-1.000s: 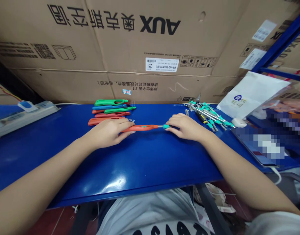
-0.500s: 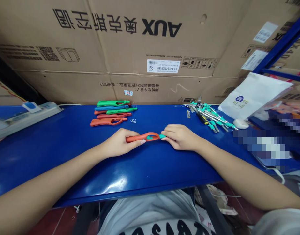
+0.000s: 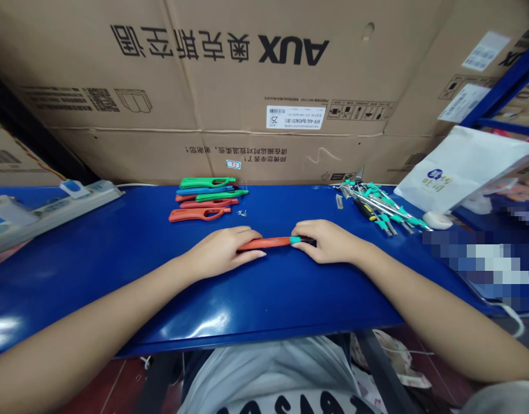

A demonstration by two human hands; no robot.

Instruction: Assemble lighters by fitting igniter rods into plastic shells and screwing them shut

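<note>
Lying flat mid-desk (image 3: 118,253): orange handle (image 3: 268,243), long axis 9-to-3. Left hand (image 3: 221,253) grip closed over the 9 o'clock end; right hand (image 3: 329,241) grip pinched shut on the teal 3 o'clock end. Spare handles (image 3: 208,198) at 11, metal blades (image 3: 380,204) at 2.

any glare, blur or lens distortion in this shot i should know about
Head view: white glare on the blue table near its front edge; wide-angle bowing of the cardboard box lines; a pixelated patch at right; left hand and right hand on the orange handle look sharp.
</note>
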